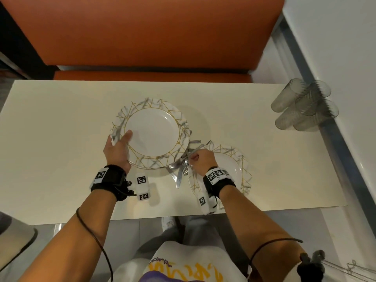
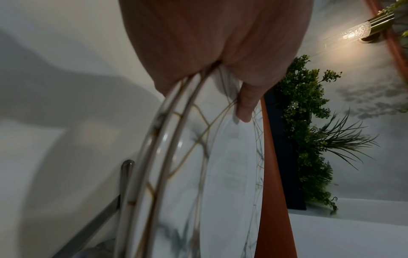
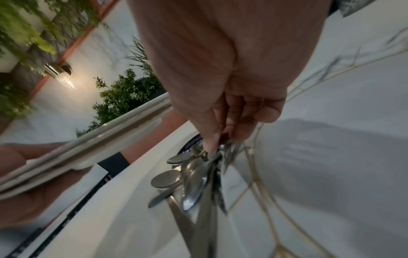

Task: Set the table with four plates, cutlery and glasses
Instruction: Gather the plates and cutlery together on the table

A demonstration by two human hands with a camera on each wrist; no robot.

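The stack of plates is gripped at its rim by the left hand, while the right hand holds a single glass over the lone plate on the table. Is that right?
Not quite. The left hand does grip the stack of plates at its rim, but the right hand holds a bundle of cutlery, not a glass, over the lone plate. The head view shows it; the glasses stand untouched at the table's far right.

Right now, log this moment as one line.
left hand: holds plate stack | right hand: grips cutlery bundle | single plate: on table | glasses: untouched

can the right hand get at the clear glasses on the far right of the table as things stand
Probably not yet: the right hand grips a bundle of steel cutlery, so its fingers are occupied. The path to the clear ribbed glasses looks open.
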